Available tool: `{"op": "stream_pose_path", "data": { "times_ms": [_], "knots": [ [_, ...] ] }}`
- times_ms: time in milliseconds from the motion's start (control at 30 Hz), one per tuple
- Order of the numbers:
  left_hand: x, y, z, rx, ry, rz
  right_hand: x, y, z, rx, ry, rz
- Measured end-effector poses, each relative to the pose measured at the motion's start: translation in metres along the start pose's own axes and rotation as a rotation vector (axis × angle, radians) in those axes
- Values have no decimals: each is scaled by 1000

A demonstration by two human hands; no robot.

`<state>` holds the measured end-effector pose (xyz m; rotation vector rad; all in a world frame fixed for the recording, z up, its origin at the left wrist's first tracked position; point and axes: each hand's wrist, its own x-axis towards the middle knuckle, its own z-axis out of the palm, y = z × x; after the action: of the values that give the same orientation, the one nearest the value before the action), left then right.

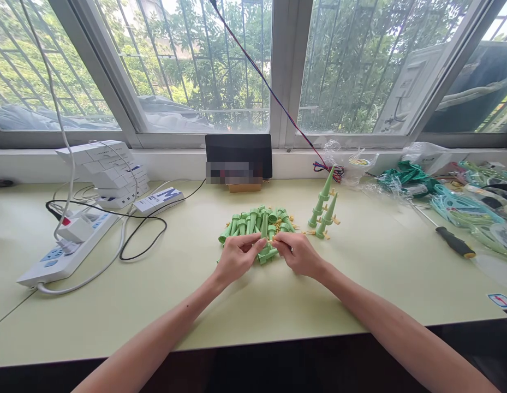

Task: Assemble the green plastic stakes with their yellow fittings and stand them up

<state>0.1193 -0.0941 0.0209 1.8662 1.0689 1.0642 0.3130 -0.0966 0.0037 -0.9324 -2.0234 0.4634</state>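
Note:
My left hand [239, 257] is closed on a green cone-shaped plastic plant watering spike [264, 224], which points upward. The fingers of my right hand [301, 254] pinch a small yellow valve [271, 240] against the spike's side; mostly my fingertips cover it. Right behind both hands lies a pile of green spikes [240, 222] mixed with yellow valves. To the right of the pile stand two stacks of nested spikes with yellow valves sticking out, a rear stack [327, 188] and a front stack [329, 214].
A dark tablet [239, 150] leans at the window. On the left are a white power strip [65, 262], loose cables, a flat white box [159, 200] and stacked white boxes [109, 169]. A screwdriver [453, 241] and bagged tubing [461, 210] lie on the right.

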Motion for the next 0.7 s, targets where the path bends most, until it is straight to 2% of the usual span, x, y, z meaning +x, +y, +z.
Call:
{"op": "stream_pose_path", "data": {
  "times_ms": [333, 700],
  "knots": [
    [1, -10, 1, -23, 31, -42, 0, 0, -1, 9, -25, 12],
    [0, -2, -1, -7, -16, -1, 0, -1, 0, 6, 13, -42]
  ]
}}
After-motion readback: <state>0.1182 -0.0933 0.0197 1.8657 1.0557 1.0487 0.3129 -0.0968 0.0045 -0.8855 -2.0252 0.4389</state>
